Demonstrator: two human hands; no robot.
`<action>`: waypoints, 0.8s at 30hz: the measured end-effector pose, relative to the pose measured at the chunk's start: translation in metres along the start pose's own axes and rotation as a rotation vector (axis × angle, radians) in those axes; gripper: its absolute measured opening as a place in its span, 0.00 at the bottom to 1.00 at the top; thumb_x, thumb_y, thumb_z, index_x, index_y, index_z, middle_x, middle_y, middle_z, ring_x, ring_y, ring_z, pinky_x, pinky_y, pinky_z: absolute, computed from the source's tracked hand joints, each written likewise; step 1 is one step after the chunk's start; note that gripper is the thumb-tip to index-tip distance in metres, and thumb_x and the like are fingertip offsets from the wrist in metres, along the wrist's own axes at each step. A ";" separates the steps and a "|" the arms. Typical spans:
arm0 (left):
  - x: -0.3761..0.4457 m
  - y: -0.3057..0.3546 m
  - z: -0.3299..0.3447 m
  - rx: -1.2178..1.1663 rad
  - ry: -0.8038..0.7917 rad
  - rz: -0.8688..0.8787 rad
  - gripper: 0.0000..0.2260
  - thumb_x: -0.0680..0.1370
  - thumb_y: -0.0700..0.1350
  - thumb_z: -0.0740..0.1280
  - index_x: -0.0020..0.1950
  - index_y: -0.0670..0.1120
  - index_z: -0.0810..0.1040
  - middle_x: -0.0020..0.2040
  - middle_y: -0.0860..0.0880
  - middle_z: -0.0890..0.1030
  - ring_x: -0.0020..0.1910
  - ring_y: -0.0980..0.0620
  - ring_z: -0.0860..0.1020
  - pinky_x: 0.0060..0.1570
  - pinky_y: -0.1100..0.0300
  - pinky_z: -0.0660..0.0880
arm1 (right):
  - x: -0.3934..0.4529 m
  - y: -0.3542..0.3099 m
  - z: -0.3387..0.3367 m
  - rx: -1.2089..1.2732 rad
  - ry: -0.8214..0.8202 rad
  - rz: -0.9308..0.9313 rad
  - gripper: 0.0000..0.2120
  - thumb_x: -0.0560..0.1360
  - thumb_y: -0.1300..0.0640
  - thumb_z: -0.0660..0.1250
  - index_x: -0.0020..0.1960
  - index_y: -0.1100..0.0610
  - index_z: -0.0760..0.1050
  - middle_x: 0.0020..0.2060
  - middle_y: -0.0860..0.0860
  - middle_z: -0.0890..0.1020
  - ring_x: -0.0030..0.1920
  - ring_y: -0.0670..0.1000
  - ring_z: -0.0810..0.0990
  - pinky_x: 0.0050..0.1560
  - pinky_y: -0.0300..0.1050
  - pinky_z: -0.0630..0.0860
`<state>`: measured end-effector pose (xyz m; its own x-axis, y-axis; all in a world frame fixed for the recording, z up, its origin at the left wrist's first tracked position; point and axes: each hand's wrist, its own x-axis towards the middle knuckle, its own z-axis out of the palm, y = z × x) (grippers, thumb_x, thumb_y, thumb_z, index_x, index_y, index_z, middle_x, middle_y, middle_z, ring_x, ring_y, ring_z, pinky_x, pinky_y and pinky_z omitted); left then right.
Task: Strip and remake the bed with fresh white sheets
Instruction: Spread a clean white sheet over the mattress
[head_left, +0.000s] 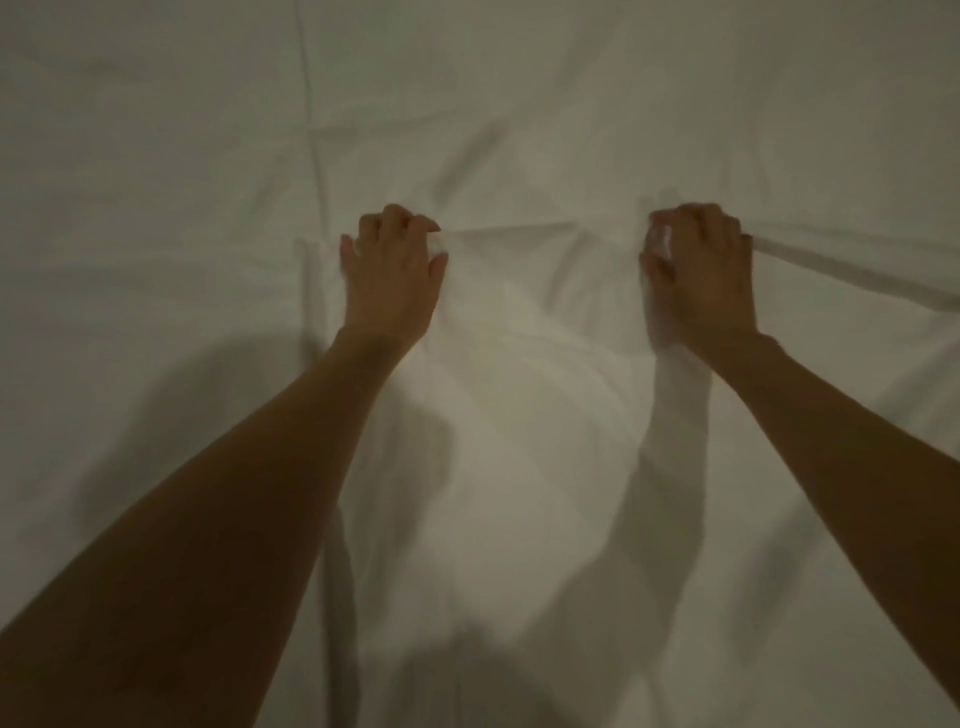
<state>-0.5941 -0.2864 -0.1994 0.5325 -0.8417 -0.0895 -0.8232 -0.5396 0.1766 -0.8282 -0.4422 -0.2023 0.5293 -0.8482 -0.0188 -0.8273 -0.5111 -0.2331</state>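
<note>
White, creased cotton bed sheet (519, 130) fills the whole frame, and I have my left hand (392, 270) and right hand (698, 275) each clenched on a bunched ridge of it running left-right at mid-frame, slack cloth lying below toward me.

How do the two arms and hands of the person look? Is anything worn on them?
Both forearms are bare as far as the picture shows: no sleeve, watch or bracelet is visible. The left hand and the right hand wear no gloves. The picture is dim and blurred, so rings or nail colour cannot be told.
</note>
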 end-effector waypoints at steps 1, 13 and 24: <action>0.006 0.004 -0.001 -0.004 0.003 0.001 0.14 0.81 0.51 0.58 0.64 0.47 0.73 0.62 0.45 0.74 0.64 0.43 0.68 0.62 0.46 0.61 | 0.004 0.003 -0.001 -0.004 0.004 0.016 0.18 0.76 0.55 0.63 0.65 0.57 0.73 0.61 0.60 0.73 0.62 0.62 0.70 0.63 0.56 0.63; 0.043 0.008 0.019 -0.128 0.112 -0.064 0.12 0.81 0.52 0.56 0.53 0.47 0.76 0.53 0.46 0.77 0.55 0.43 0.72 0.56 0.50 0.61 | 0.065 -0.001 0.009 -0.003 0.085 -0.008 0.14 0.79 0.50 0.57 0.54 0.57 0.76 0.55 0.55 0.76 0.60 0.58 0.69 0.59 0.54 0.58; -0.035 0.106 0.061 0.011 -0.025 0.027 0.26 0.81 0.50 0.45 0.79 0.45 0.54 0.79 0.47 0.54 0.78 0.46 0.52 0.72 0.37 0.48 | -0.060 -0.051 0.045 -0.098 -0.121 -0.171 0.26 0.80 0.52 0.48 0.78 0.54 0.54 0.77 0.53 0.56 0.77 0.54 0.52 0.73 0.62 0.45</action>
<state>-0.7117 -0.3151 -0.2375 0.5049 -0.8562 -0.1096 -0.8394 -0.5166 0.1690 -0.8094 -0.3590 -0.2332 0.6776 -0.7279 -0.1052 -0.7345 -0.6624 -0.1475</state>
